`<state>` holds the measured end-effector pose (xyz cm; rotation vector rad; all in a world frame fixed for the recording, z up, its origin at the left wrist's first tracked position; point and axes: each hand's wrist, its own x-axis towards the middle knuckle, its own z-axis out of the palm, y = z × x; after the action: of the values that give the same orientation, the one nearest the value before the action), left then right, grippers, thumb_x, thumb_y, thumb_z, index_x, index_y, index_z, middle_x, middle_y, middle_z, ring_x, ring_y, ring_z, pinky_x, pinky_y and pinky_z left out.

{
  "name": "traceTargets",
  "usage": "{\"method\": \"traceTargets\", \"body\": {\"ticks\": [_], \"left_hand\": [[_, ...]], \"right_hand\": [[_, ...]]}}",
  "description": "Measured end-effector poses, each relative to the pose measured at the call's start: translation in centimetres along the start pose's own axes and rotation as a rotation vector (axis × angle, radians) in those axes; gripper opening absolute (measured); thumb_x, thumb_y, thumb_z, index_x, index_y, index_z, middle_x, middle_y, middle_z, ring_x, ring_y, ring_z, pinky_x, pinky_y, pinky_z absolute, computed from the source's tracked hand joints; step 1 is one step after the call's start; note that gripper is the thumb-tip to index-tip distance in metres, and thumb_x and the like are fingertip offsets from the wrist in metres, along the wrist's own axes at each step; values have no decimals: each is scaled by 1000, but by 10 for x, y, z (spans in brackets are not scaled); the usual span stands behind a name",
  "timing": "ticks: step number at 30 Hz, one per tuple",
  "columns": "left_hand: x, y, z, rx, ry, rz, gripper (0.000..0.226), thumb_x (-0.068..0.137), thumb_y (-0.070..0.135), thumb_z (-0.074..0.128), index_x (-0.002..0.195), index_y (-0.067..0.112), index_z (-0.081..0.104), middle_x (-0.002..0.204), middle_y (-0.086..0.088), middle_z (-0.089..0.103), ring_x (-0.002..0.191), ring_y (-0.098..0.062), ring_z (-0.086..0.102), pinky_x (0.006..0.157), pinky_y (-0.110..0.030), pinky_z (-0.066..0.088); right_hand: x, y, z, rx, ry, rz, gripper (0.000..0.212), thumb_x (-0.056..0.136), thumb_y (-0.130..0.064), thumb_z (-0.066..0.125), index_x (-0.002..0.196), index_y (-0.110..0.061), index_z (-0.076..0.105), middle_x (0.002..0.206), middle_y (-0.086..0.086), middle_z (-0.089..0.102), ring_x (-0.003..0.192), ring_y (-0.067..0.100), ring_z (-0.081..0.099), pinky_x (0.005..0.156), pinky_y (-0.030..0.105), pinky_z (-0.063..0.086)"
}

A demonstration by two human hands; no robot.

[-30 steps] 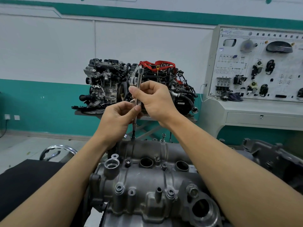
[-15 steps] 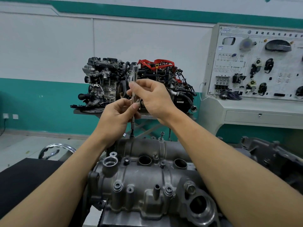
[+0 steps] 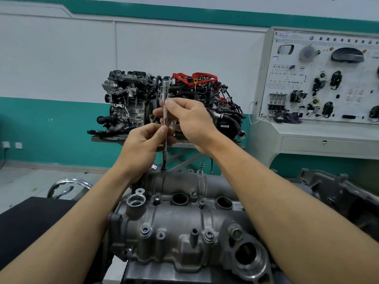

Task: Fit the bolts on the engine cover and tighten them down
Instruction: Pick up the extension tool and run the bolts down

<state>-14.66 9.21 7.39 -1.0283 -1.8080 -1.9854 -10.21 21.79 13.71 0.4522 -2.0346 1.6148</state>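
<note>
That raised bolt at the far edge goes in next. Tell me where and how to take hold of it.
Grip the raised bolt by its head, pinching from above. It stands upright and proud of the engine cover, shank already in its hole, so only the head is free. Come from the right; the driver and both hands sit to its left.

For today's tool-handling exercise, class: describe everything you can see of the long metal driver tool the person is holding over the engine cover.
The driver tool is a slim, shiny, silver-metal rod standing nearly upright. Its top end is a thicker cylinder; a knurled band sits partway down the shaft. The right hand pinches the knurled part between its fingertips, and the left hand grips the shaft lower down. A dark socket at the bottom end meets the far edge of the grey cast engine cover, apparently on a bolt there.
</note>
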Motion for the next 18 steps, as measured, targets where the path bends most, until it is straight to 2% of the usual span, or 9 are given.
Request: {"method": "traceTargets", "body": {"ticks": [3, 6, 8, 10, 12, 14, 16, 18], "left_hand": [[1, 1, 1, 10, -47, -14, 30, 106, 20, 45, 102, 5, 70, 88, -8, 74, 76, -9, 70, 65, -16, 52], [0, 2, 1, -25, -49, -5, 28, 97, 31, 58, 103, 6, 69, 84, -4, 75, 75, -9, 69, 66, -17, 53], [-1, 2, -1, -84, -3, -13, 29, 84, 34, 68, 97, 8, 68, 77, -2, 75, 72, -9, 70, 65, -18, 54], [0, 1, -2, -92, 24, -18, 26, 81, 35, 69, 91, 10, 67, 74, -1, 75, 71, -10, 70, 66, -21, 55], [0, -1, -4, -66, 4, -19, 24, 86, 36, 64, 92, 13, 69, 76, 0, 75, 74, -11, 70, 68, -23, 56], [1, -2, -4, -46, -22, -21, 21, 94, 32, 58, 95, 16, 71, 80, 0, 75, 77, -11, 70, 69, -22, 56], [1, -3, -4, -34, -38, -28, 23, 102, 25, 52, 99, 14, 72, 83, -1, 76, 80, -12, 71, 68, -20, 56], [2, -2, -2, -34, -52, -37, 29, 105, 25, 47, 100, 11, 72, 85, -3, 76, 81, -13, 71, 68, -20, 55]], "right_hand": [[-1, 0, 0, 10, -23, -2, 18, 102, -15, 53, 96, -8, 68, 87, 2, 75, 68, 14, 65, 56, 31, 55], [0, 2, 0, -8, 57, -56, 12, 94, -12, 68, 90, 0, 67, 74, 3, 73, 61, 14, 65, 56, 27, 56], [0, 3, -1, 5, 94, -65, 19, 89, -13, 74, 94, 4, 66, 75, 7, 73, 65, 13, 66, 62, 26, 57], [-1, 2, -1, -8, 72, -53, 21, 91, -17, 72, 99, 2, 68, 82, 6, 74, 69, 8, 67, 64, 22, 55], [-2, 0, 0, 0, 12, -22, 20, 98, -20, 62, 104, -3, 70, 90, 4, 75, 72, 5, 66, 59, 18, 51], [-3, -3, 0, 59, -36, 23, 22, 103, -17, 51, 107, -4, 68, 94, 5, 74, 72, 10, 65, 55, 23, 53], [-5, -5, 0, 88, -47, 41, 21, 104, -14, 50, 105, -2, 67, 90, 4, 74, 62, 10, 64, 48, 27, 52], [-6, -4, 0, 59, -12, 14, 17, 101, -14, 56, 96, -1, 67, 80, 2, 73, 49, 9, 60, 42, 26, 49]]}}
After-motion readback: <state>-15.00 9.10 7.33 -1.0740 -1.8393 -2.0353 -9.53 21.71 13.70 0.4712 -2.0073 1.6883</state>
